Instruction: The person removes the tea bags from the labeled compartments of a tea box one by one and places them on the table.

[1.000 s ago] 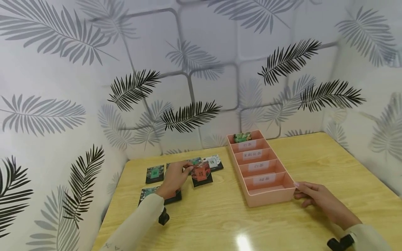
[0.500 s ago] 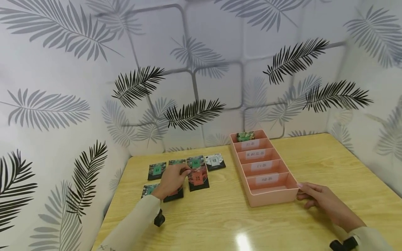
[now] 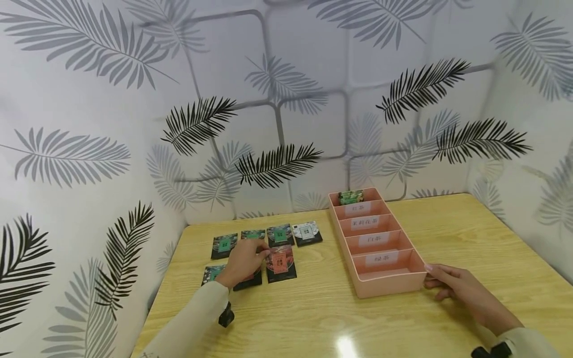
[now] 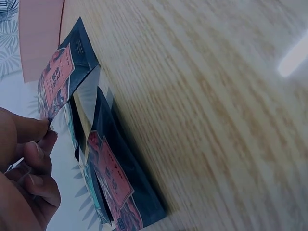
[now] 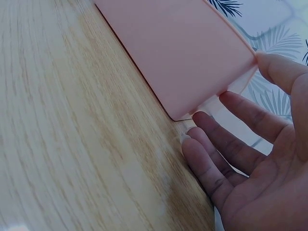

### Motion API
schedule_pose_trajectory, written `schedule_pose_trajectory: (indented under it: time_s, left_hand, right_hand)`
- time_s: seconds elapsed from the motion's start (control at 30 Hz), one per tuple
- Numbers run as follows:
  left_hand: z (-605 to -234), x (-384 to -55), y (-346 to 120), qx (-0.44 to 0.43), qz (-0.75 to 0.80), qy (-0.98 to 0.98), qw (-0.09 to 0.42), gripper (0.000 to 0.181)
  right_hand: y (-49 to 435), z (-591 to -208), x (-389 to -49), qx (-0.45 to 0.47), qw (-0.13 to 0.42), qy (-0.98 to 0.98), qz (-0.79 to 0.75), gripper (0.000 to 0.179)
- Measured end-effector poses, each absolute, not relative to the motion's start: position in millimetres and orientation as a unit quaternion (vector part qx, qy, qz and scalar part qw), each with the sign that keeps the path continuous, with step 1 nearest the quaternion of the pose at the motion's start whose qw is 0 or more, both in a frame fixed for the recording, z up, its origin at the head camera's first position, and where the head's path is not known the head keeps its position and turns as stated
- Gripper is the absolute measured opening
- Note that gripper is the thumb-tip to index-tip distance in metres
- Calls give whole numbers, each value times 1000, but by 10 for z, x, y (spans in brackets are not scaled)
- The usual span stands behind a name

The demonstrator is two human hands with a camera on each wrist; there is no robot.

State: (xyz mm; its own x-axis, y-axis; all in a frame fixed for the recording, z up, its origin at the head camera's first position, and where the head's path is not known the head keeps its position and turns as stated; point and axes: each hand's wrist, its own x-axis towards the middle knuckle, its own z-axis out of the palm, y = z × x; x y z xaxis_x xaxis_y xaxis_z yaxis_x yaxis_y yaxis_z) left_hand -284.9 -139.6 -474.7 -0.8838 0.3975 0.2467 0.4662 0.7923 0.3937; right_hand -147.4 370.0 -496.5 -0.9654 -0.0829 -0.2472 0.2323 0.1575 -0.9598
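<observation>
In the head view, my left hand (image 3: pixel 243 258) pinches the upper left corner of a red-and-black tea sachet (image 3: pixel 281 263) between thumb and fingertips. The left wrist view shows this sachet (image 4: pixel 62 72) tilted, above or against the other sachets. A second red-labelled sachet (image 4: pixel 115 178) lies beside it, partly covered by my left hand in the head view. On the right, my right hand (image 3: pixel 461 293) touches the near right corner of a pink divided box (image 3: pixel 389 287). Its thumb rests at the rim, and relaxed fingers (image 5: pixel 250 115) lie against the outer wall.
Behind the held sachet are green-labelled sachets (image 3: pixel 280 235) and a white-and-black one (image 3: pixel 307 232). A teal sachet (image 3: pixel 212 273) lies left of my wrist. The box has labelled compartments; its farthest holds green packets (image 3: pixel 351 197). A patterned wall (image 3: pixel 313 119) borders the wooden table (image 3: pixel 304 318).
My left hand has drawn the red sachet nearer and slightly left, away from the back row, uncovering the green-labelled sachet behind it. My right hand has stayed at the box corner.
</observation>
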Motion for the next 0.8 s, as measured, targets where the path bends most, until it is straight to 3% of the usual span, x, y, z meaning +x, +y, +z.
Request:
schedule_pose_trajectory:
  time_s: [0.33, 0.8]
  left_hand:
    - [-4807, -2863, -1355, -199, -202, -957, 65, 9]
    - [-4840, -2853, -1334, -183, -194, -962, 63, 13]
  right_hand:
    - [3703, -4976, -1461, 39, 112, 749, -652, 37]
    - [3717, -4967, -1477, 48, 120, 759, -638, 48]
